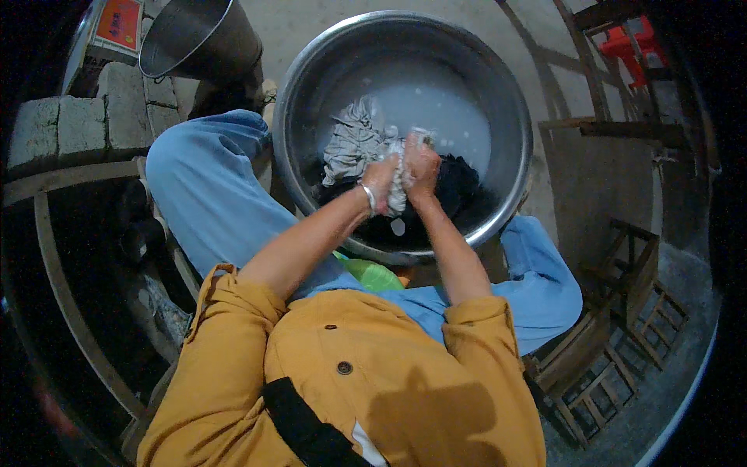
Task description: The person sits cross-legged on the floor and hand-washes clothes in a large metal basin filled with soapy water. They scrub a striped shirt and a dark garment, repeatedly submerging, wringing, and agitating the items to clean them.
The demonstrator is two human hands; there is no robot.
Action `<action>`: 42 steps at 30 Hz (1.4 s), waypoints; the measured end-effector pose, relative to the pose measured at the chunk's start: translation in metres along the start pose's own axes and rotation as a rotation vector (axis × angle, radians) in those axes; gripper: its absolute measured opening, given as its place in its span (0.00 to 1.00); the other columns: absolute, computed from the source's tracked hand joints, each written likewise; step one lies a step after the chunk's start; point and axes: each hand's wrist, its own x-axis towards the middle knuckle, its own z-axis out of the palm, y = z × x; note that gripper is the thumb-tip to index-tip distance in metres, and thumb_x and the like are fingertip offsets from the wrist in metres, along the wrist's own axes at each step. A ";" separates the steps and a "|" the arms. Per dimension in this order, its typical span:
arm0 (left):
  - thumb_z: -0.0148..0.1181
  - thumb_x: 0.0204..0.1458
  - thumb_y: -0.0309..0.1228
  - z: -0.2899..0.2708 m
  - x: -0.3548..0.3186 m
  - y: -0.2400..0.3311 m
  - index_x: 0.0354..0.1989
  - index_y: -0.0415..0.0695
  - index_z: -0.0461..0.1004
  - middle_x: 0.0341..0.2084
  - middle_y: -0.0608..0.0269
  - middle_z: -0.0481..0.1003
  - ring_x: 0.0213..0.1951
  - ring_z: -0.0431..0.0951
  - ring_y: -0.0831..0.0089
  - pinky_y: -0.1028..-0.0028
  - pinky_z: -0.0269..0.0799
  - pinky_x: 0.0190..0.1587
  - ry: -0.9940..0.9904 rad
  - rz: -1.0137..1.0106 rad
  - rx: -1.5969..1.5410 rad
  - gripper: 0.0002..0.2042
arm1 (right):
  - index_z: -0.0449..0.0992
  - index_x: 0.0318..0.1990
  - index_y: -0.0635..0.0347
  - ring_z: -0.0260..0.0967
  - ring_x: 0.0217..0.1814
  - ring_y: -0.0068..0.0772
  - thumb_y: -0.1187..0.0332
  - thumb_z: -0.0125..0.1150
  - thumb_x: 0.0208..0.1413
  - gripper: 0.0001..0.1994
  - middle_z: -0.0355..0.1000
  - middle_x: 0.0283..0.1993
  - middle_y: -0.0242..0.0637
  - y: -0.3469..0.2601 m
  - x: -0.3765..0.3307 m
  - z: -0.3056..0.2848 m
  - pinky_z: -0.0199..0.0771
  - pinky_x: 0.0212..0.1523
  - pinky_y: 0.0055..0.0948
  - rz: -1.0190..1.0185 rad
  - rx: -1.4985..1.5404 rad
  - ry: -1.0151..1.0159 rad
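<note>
A large metal basin [510, 93] stands between my knees, with cloudy, sudsy water inside. My left hand [379, 180] and my right hand [420, 167] are close together over the basin, both closed on a wet, light grey cloth [354, 136]. The bunched part between my hands carries white foam, and the rest of it spreads out in wrinkles to the left. Beneath my hands lies dark cloth [457, 183], partly in the water. A silver-coloured bangle circles my left wrist. What exactly my fingers cover is hidden.
A metal bucket [206, 43] stands at the far left beside grey bricks [82, 128]. Something green [369, 274] shows under the basin's near rim. Wooden chairs [615, 342] stand at right, with a red plastic object [634, 50] at the far right.
</note>
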 end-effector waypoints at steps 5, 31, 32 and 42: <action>0.53 0.41 0.44 -0.014 0.036 -0.008 0.27 0.38 0.70 0.27 0.57 0.71 0.30 0.70 0.64 0.67 0.66 0.30 -0.189 0.243 0.016 0.18 | 0.65 0.14 0.64 0.61 0.15 0.49 0.61 0.51 0.49 0.18 0.63 0.14 0.51 -0.043 -0.018 0.010 0.59 0.17 0.38 -0.063 0.298 0.125; 0.51 0.44 0.51 -0.035 0.034 0.028 0.29 0.40 0.70 0.25 0.64 0.69 0.30 0.67 0.75 0.72 0.63 0.32 -0.233 0.406 0.384 0.22 | 0.67 0.27 0.59 0.56 0.24 0.16 0.71 0.56 0.44 0.05 0.63 0.22 0.26 0.001 0.021 -0.024 0.59 0.24 0.19 0.354 0.933 0.033; 0.50 0.44 0.52 -0.038 0.046 0.030 0.27 0.40 0.70 0.23 0.64 0.69 0.28 0.68 0.75 0.71 0.63 0.31 -0.135 0.248 0.410 0.22 | 0.69 0.27 0.62 0.61 0.27 0.19 0.72 0.55 0.44 0.04 0.66 0.26 0.28 -0.034 0.013 -0.034 0.63 0.29 0.22 0.261 0.806 -0.054; 0.49 0.44 0.41 -0.035 0.072 -0.008 0.26 0.42 0.69 0.19 0.61 0.68 0.23 0.67 0.73 0.69 0.63 0.24 -0.262 0.245 0.384 0.14 | 0.67 0.21 0.65 0.59 0.15 0.44 0.68 0.48 0.48 0.09 0.60 0.14 0.47 -0.011 -0.004 0.007 0.60 0.18 0.31 -0.341 0.490 0.250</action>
